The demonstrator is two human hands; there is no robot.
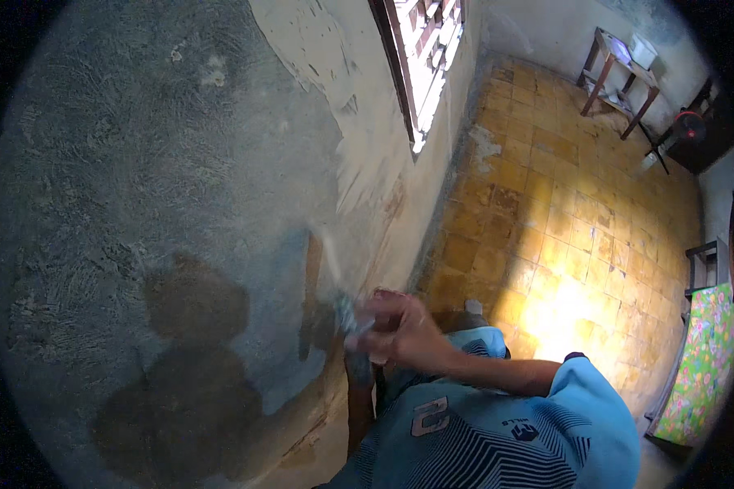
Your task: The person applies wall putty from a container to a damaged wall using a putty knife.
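Apparently partway: wall (pixel 196 138) part grey, part pale; right hand (pixel 404 330) pinching blurred tool (pixel 345 314); left hand (pixel 359 368) blurred, can't tell grip.

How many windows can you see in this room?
1: the bright window at the top of the picture, just right of the middle. Any others could be hidden out of view.

The jersey (pixel 491 430) is light blue, dark-striped

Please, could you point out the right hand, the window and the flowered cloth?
Right hand (pixel 412 332), head view: back of the hand.
Window (pixel 430 61), head view: bright grille.
Flowered cloth (pixel 698 367), head view: green middle part.
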